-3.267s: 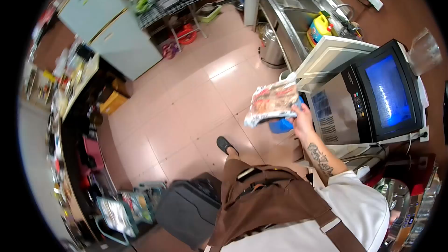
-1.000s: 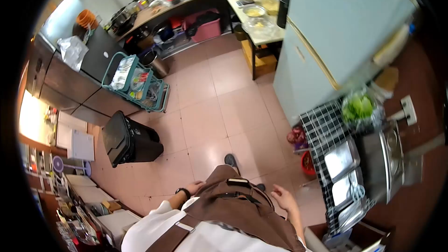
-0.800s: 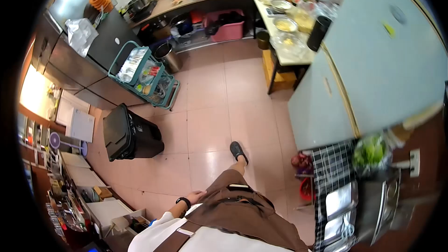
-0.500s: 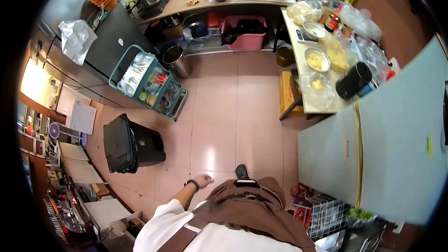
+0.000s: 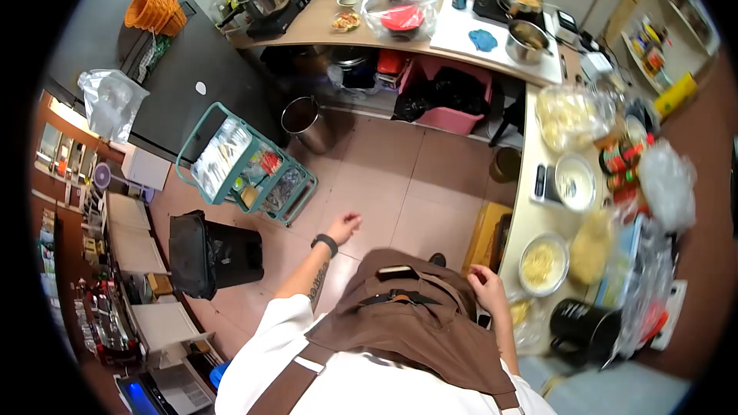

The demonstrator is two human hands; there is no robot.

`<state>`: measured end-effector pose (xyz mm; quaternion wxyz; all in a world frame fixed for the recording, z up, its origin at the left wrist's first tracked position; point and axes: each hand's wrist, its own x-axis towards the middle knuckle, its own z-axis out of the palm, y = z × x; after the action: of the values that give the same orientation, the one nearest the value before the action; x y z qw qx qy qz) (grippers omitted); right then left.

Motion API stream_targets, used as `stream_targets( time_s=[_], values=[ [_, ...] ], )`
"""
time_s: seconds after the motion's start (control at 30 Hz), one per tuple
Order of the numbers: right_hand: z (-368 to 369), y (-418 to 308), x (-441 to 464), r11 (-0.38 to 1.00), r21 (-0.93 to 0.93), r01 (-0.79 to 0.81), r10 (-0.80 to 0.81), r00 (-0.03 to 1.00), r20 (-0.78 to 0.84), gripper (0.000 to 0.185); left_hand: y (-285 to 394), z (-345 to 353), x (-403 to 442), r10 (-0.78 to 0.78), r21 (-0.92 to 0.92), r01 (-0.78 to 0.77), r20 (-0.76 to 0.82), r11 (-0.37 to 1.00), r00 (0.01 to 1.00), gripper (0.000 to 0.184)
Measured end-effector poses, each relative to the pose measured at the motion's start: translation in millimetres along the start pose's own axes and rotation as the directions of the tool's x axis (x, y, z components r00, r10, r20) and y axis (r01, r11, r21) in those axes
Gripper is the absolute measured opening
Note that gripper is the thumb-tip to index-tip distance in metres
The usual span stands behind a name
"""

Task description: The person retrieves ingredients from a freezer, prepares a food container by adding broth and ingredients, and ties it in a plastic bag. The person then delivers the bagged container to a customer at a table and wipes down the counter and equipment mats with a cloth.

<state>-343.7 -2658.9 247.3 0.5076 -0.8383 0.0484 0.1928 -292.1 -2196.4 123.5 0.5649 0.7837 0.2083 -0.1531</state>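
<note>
My left hand (image 5: 345,227), with a black watch on the wrist, is held out over the tiled floor, its fingers loosely bent and apart with nothing in them. Beside the brown apron (image 5: 415,307), my right hand (image 5: 487,290) hangs empty near the edge of the side table (image 5: 523,238), fingers relaxed. Closest to it on that table are a bowl of pale shreds (image 5: 544,264) and a clear bag with yellow pieces (image 5: 524,315). A black cylindrical container (image 5: 580,327) lies further right.
A teal trolley (image 5: 246,169), a black bin (image 5: 215,255) and a metal bucket (image 5: 307,124) stand at the left. Across the back runs a counter (image 5: 315,23) with pots, above a pink tub (image 5: 453,119). A wooden box (image 5: 486,234) is under the side table.
The packaged food held 3.3 seconds ago is no longer in view. The view has turned from the sink and fridge, and the back counter and side table are closer. My right hand has come back into view.
</note>
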Motion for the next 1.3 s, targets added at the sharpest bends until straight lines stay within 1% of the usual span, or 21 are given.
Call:
stream_targets(
  time_s=[0.03, 0.1, 0.17, 0.23, 0.3, 0.37, 0.43, 0.5, 0.57, 0.67, 0.7, 0.77, 0.8, 0.87, 0.9, 0.97, 1.0, 1.03, 1.13, 1.2, 1.3],
  values=[
    [-17, -19, 33, 0.998, -0.023, 0.052, -0.051, 0.999, 0.01, 0.035, 25, -3, 23, 0.023, -0.044, -0.024, -0.027, 0.999, 0.999, 0.034],
    [-48, -38, 83, 1.0, -0.013, 0.027, -0.026, 0.998, 0.05, 0.036, 75, -15, 66, 0.034, -0.15, -0.055, -0.14, 0.987, 0.99, 0.031],
    [-79, -64, 138, 0.997, -0.076, 0.032, -0.026, 0.997, 0.076, 0.035, 129, -34, 103, 0.095, -0.119, -0.121, -0.205, 0.985, 0.974, 0.028],
    [-102, -87, 230, 0.984, -0.159, 0.079, -0.081, 0.997, -0.004, 0.035, 209, -43, 183, 0.263, -0.063, -0.273, -0.131, 0.96, 0.956, 0.026],
    [-126, -131, 325, 0.988, -0.126, 0.085, -0.092, 0.994, -0.052, 0.035, 308, -36, 256, 0.401, -0.142, -0.406, -0.059, 0.903, 0.914, 0.025],
    [-140, -161, 391, 0.99, -0.099, 0.1, -0.112, 0.986, -0.126, 0.032, 365, -25, 329, 0.514, -0.152, -0.507, 0.009, 0.848, 0.858, 0.024],
    [-173, -190, 449, 0.998, 0.032, 0.06, -0.051, 0.972, -0.229, 0.029, 429, -2, 394, 0.516, -0.207, -0.494, 0.071, 0.844, 0.853, 0.023],
    [-204, -223, 485, 0.995, 0.078, 0.069, -0.036, 0.931, -0.362, 0.025, 481, 12, 448, 0.583, -0.201, -0.55, 0.18, 0.81, 0.792, 0.02],
    [-249, -233, 512, 0.987, 0.098, 0.129, -0.072, 0.893, -0.445, 0.025, 539, 8, 480, 0.635, -0.195, -0.614, 0.063, 0.765, 0.77, 0.018],
    [-346, -268, 579, 0.991, 0.096, 0.09, -0.021, 0.831, -0.556, 0.025, 629, -33, 602, 0.679, -0.161, -0.721, -0.249, 0.674, 0.691, 0.015],
    [-373, -275, 602, 0.998, 0.053, 0.044, -0.006, 0.825, -0.565, 0.025, 647, -60, 634, 0.647, -0.049, -0.688, -0.298, 0.724, 0.702, 0.015],
    [-414, -278, 647, 1.0, -0.004, 0.027, -0.024, 0.829, -0.559, 0.022, 649, -107, 705, 0.655, -0.002, -0.694, -0.332, 0.72, 0.679, 0.019],
    [-428, -279, 677, 0.982, -0.188, -0.019, -0.09, 0.829, -0.551, 0.02, 646, -127, 724, 0.641, 0.069, -0.665, -0.356, 0.743, 0.68, 0.018],
    [-424, -323, 734, 0.887, -0.416, 0.197, -0.372, 0.841, -0.394, 0.02, 634, -156, 760, 0.562, 0.364, -0.448, -0.324, 0.817, 0.761, 0.035],
    [-405, -352, 754, 0.9, -0.358, 0.25, -0.362, 0.885, -0.292, 0.023, 634, -165, 771, 0.516, 0.513, -0.311, -0.324, 0.8, 0.793, 0.042],
    [-363, -374, 806, 0.771, -0.515, 0.375, -0.433, 0.901, 0.009, 0.036, 585, -202, 819, 0.344, 0.475, -0.15, -0.353, 0.867, 0.87, 0.046],
    [-338, -386, 825, 0.721, -0.57, 0.395, -0.401, 0.908, 0.122, 0.042, 571, -204, 833, 0.209, 0.358, -0.063, -0.387, 0.932, 0.898, 0.047],
    [-318, -411, 851, 0.678, -0.696, 0.238, -0.066, 0.962, 0.266, 0.042, 544, -227, 862, 0.222, 0.517, 0.008, -0.382, 0.856, 0.897, 0.049],
    [-274, -390, 940, 0.652, -0.748, 0.126, 0.047, 0.978, 0.205, 0.049, 596, -182, 835, -0.029, 0.382, 0.168, -0.343, 0.909, 0.939, 0.043],
    [-268, -387, 960, 0.624, -0.777, 0.087, 0.108, 0.975, 0.196, 0.051, 586, -175, 853, -0.197, 0.21, 0.232, -0.175, 0.95, 0.965, 0.037],
    [-269, -391, 961, 0.62, -0.78, 0.083, 0.165, 0.958, 0.234, 0.051, 584, -155, 861, -0.176, -0.053, 0.171, -0.096, 0.984, 0.98, 0.028]
  ],
)
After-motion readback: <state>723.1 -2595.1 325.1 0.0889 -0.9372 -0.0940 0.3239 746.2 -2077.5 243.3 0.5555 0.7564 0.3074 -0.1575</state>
